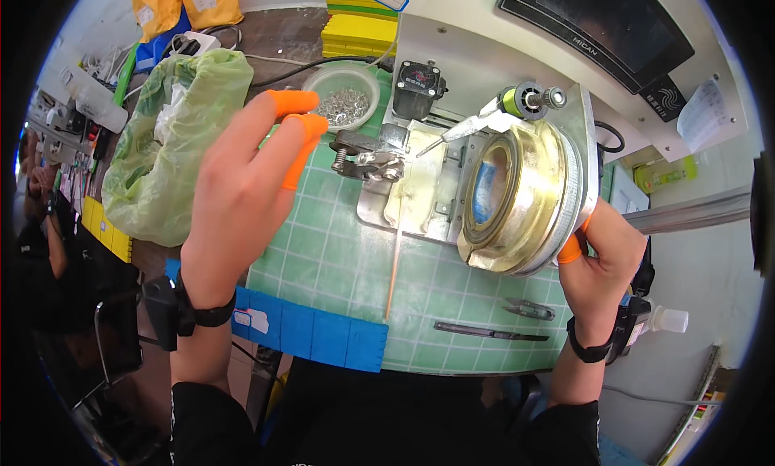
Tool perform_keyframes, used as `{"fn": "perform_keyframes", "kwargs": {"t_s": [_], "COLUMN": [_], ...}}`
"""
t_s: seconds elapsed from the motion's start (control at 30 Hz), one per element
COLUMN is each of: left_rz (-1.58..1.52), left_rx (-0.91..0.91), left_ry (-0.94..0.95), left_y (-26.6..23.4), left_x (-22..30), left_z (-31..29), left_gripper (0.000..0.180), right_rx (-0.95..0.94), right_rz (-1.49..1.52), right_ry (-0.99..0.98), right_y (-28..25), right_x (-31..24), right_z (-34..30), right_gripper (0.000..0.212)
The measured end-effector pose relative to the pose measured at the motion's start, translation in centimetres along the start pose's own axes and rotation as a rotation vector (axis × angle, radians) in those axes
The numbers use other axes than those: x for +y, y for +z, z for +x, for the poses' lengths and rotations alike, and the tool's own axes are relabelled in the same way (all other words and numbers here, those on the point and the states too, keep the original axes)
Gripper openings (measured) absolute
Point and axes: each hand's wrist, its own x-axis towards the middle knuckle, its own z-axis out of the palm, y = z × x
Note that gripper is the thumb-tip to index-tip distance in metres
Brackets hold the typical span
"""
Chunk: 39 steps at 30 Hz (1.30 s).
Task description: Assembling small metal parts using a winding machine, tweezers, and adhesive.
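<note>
My left hand (246,171), with orange finger cots, is raised beside a round bowl (374,91) of small metal pieces (343,108). Its thumb and index fingertips come together; anything between them is too small to make out. My right hand (601,260), also in orange cots, is at the right side of a bench machine, by the edge of a gold-coloured metal ring (537,196). Its fingers are bent, with the tips partly hidden behind that side. Left of the ring are a metal clamp (371,155), a pale pad (418,188) and a pointed tool (460,131). A thin wooden stick (394,276) extends from the pad.
A green cutting mat (323,244) lies under the machine. Near its front edge lie a slim black tool (488,331), a small cutter (529,309) and a blue strip (315,329). A green bag-lined bin (173,143) stands left; a dark screen (597,26) is above.
</note>
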Motion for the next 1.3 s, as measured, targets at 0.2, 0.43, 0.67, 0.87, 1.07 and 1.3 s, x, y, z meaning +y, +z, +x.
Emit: {"fn": "perform_keyframes", "kwargs": {"t_s": [0.2,0.43,0.67,0.87,1.07,1.3], "left_rz": [-0.16,-0.378,-0.459,-0.362,-0.478,-0.455], "left_rx": [-0.144,-0.092,-0.17,-0.226,-0.149,-0.064], "left_ry": [-0.183,-0.249,-0.389,-0.265,-0.27,-0.262], "left_y": [1.0,0.4,0.6,0.4,1.7,2.1], "left_x": [-0.4,-0.2,-0.5,-2.2,-3.1,-2.0], "left_z": [-2.8,-1.0,-1.3,-1.2,-2.3,-2.1], "left_gripper": [0.016,0.014,0.016,0.021,0.023,0.016], "right_rx": [-0.007,0.074,0.031,0.232,0.242,0.227], "right_rz": [-0.06,-0.046,-0.083,-0.256,-0.288,-0.284], "right_ry": [0.046,0.26,0.078,0.12,0.181,0.221], "right_y": [-0.5,-1.9,-4.9,-8.3,-8.5,-8.7], "right_x": [0.0,0.2,1.5,4.7,5.9,6.1], "right_z": [-1.2,-1.9,-3.2,-6.4,-7.3,-7.7], "right_gripper": [0.015,0.012,0.013,0.014,0.016,0.015]}}
